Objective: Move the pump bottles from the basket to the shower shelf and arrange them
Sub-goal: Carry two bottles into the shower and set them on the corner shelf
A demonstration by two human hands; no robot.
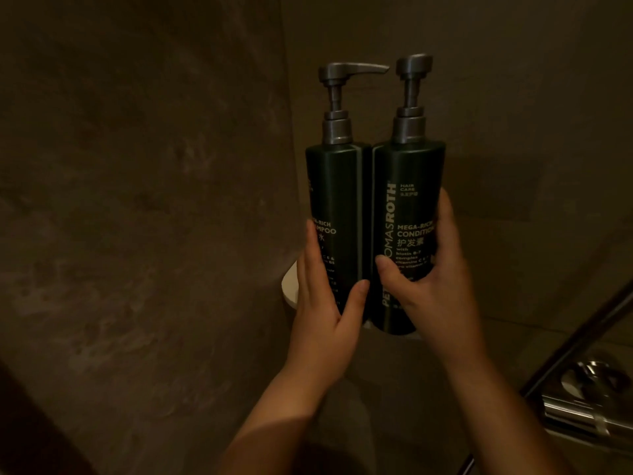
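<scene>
Two dark green pump bottles with grey pump heads stand upright side by side, touching, on a small white corner shelf [290, 286]. The shampoo bottle [337, 186] is on the left, its spout pointing right. The conditioner bottle [409, 200] is on the right, label facing me. My left hand [325, 303] wraps the lower part of the shampoo bottle. My right hand [428, 282] grips the lower part of the conditioner bottle. The shelf is mostly hidden behind the bottles and hands. No basket is in view.
Dark stone-like walls meet in a corner behind the bottles. A chrome shower valve [585, 402] and a slanted metal bar [579, 341] sit at the lower right. The light is dim.
</scene>
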